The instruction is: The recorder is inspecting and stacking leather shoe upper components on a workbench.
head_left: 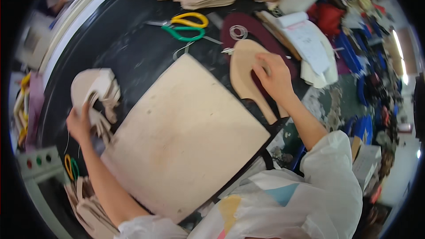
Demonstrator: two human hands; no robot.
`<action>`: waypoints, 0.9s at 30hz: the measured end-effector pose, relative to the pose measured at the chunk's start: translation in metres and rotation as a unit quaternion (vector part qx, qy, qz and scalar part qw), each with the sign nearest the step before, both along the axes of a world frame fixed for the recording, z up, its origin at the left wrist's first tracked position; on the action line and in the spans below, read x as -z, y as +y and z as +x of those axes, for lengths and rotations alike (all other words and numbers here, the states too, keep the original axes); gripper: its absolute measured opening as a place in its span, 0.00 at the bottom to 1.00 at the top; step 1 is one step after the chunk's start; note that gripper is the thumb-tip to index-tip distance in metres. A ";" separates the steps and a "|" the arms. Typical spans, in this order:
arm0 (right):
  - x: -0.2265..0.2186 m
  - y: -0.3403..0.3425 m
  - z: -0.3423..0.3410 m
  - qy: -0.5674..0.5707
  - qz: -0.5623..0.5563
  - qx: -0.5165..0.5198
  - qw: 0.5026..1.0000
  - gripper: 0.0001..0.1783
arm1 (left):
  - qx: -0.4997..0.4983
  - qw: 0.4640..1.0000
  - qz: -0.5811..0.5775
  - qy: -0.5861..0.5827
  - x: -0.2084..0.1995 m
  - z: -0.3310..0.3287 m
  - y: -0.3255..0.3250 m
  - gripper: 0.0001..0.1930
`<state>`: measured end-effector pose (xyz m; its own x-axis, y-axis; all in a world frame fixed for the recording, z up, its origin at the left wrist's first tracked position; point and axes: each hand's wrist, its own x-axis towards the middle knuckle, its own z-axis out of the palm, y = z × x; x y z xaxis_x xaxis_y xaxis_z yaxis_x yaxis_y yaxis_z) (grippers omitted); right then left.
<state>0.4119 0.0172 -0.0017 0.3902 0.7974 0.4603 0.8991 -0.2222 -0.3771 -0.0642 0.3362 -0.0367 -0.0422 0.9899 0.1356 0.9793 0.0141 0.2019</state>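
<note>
My left hand (79, 124) has its grip pinched closed on a stack of tan cut pieces (96, 95) at the left of the black bench (128, 48). A pale board (186, 137) lies at centre (bare on top). Beyond it rest scissors (186, 26). My right hand (274, 77) presses flat, fingers together, on a tan sole-shaped piece (243, 71) lying over a maroon piece (256, 31).

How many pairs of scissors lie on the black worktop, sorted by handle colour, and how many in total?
Yellow-handled scissors: 1
Green-handled scissors: 1
Scissors with one yellow and one green loop, by the left forearm at the table's edge: 1
Total: 3
</note>
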 end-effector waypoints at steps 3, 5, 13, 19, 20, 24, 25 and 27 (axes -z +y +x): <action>0.018 -0.016 0.036 -0.126 -0.068 0.083 0.986 0.16 | -0.002 0.979 0.194 0.058 0.000 0.014 -0.022 0.33; 0.025 -0.021 0.040 -0.142 -0.107 0.071 0.982 0.16 | 0.051 0.959 0.278 0.025 -0.011 0.023 -0.027 0.24; 0.017 -0.004 0.027 -0.117 -0.109 0.082 0.984 0.07 | 0.036 0.772 0.475 -0.421 -0.147 0.042 -0.144 0.13; -0.053 -0.005 0.013 -0.037 0.137 -0.037 0.989 0.08 | 0.023 0.850 0.163 -0.501 -0.080 0.047 -0.268 0.10; -0.070 0.001 0.002 -0.080 0.156 -0.082 0.981 0.08 | -0.013 0.834 0.076 -0.547 -0.064 0.057 -0.287 0.11; -0.115 0.012 -0.057 -0.041 0.224 -0.209 0.951 0.09 | 0.056 0.935 0.157 -0.313 -0.044 0.076 -0.313 0.23; -0.124 0.009 -0.074 -0.010 0.203 -0.239 0.950 0.10 | 0.084 0.947 0.214 -0.223 -0.054 0.077 -0.313 0.25; -0.138 0.009 -0.104 0.058 0.176 -0.331 0.925 0.10 | 0.151 0.939 0.220 -0.216 -0.083 0.062 -0.309 0.32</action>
